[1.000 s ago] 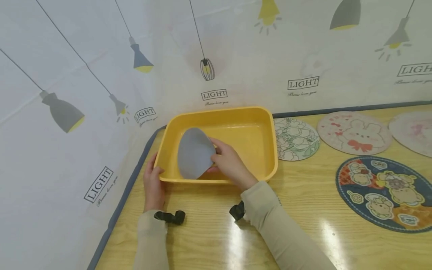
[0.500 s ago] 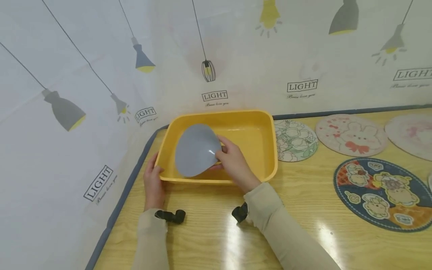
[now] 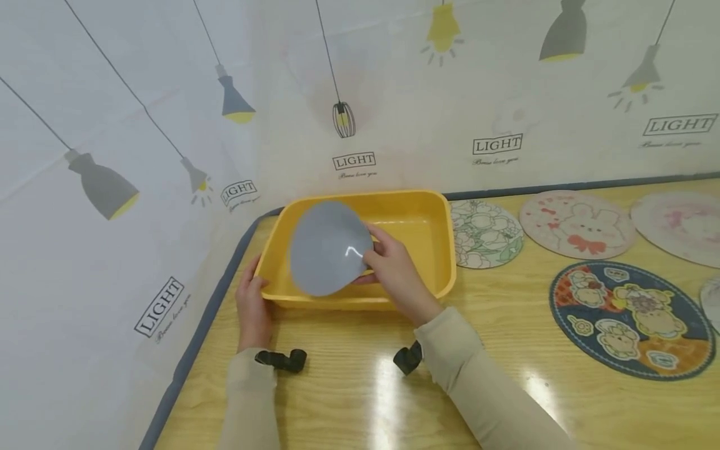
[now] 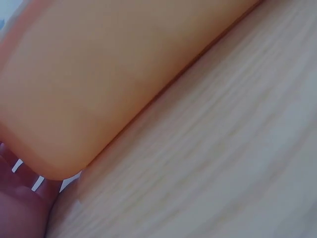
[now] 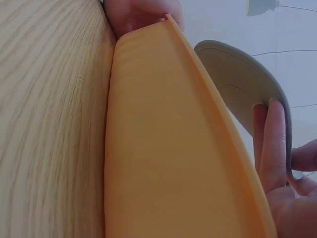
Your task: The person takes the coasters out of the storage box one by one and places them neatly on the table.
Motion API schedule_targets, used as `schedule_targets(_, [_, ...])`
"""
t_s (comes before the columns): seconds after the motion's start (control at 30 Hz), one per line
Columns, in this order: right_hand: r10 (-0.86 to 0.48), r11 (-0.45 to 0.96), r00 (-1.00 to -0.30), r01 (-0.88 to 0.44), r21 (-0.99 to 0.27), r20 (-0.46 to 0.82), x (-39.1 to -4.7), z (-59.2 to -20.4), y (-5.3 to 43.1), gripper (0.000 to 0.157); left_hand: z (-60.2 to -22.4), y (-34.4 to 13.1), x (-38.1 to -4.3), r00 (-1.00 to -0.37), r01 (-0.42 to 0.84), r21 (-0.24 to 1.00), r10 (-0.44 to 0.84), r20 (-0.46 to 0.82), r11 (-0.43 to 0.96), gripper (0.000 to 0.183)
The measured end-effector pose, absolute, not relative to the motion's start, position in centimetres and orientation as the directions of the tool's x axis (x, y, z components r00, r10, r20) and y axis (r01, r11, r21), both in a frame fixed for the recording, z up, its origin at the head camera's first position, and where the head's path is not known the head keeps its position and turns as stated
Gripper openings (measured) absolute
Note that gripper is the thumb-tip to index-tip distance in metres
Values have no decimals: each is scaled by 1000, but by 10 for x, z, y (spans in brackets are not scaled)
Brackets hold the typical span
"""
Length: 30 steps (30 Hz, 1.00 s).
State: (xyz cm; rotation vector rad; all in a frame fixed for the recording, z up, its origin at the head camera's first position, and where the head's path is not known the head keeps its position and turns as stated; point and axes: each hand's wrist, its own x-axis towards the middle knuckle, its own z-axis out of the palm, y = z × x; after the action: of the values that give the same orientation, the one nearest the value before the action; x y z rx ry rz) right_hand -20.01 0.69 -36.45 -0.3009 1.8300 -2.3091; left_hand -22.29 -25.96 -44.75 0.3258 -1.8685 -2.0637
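Observation:
A grey round mat, slightly bent, is tilted above the left half of a yellow plastic tub. My right hand pinches its right edge, thumb on the grey face and fingers beneath. In the right wrist view, the mat shows its other face, with two fingers straight against it, beyond the tub wall. My left hand grips the tub's front left corner, thumb at the rim. The left wrist view shows the tub's outer wall and part of that hand.
Several printed round mats lie on the wooden table to the right: a tulip mat, a rabbit mat, a pink-and-white mat and a dark blue bear mat. A lamp-patterned cloth wall stands behind and at left.
The grey mat has risen a little from inside the tub, and more of its face turns upward. My right hand moves slightly up with it. My left hand keeps its place on the tub.

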Motion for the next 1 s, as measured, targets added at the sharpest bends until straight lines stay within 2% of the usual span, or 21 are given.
schedule_targets(0.33, [-235,-269,-971,21,-963,45,-199,-371,29,54,-444,-255,-223,-911,89,989,-411,33,-118,61])
schedule_targets(0.67, [-235,-217,-971,14,-976,38,-197,-391,56,56,-446,-262,-224,-886,155,972,-461,57,-179,54])
schedule_targets(1.0, [-258,-183,-966,40,-982,8,-185,-393,87,55,-448,-263,-221,-866,204,921,-499,11,-333,50])
